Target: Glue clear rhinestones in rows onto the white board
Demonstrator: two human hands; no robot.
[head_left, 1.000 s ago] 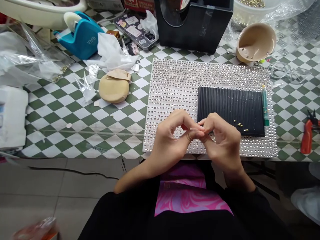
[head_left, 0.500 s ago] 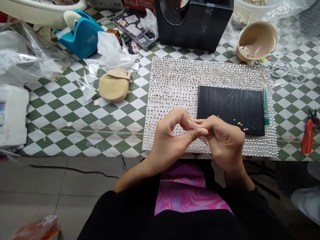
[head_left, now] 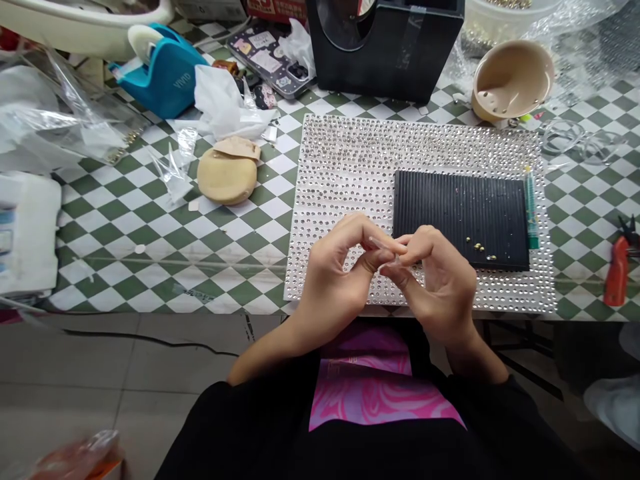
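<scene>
My left hand point(head_left: 337, 273) is closed in a pinch on a thin translucent strip point(head_left: 379, 245), whose exact kind is too small to tell. Against its fingertips, my right hand point(head_left: 437, 283) pinches too, at the strip's right end, which the fingers partly hide. Both hands are held over the front of a rhinestone-studded white mat point(head_left: 345, 180). Just beyond the right hand lies a black ridged tray point(head_left: 460, 207), with several small gold-coloured pieces point(head_left: 479, 247) near its front edge. A thin clear-and-green tube point(head_left: 532, 210) lies along the tray's right side.
A beige cup point(head_left: 513, 80) lies tipped at the back right, near a black box point(head_left: 385, 53). Red-handled pliers point(head_left: 616, 270) rest at the right. Leftward are a yellowish rounded pad point(head_left: 227, 177), a blue tape dispenser point(head_left: 165, 73), plastic bags point(head_left: 65, 127) and a white device point(head_left: 27, 233).
The fingertips have shifted slightly, and the right thumb has dropped lower and to the left. The thin translucent strip now shows between the fingers. The mat and tray stay in place.
</scene>
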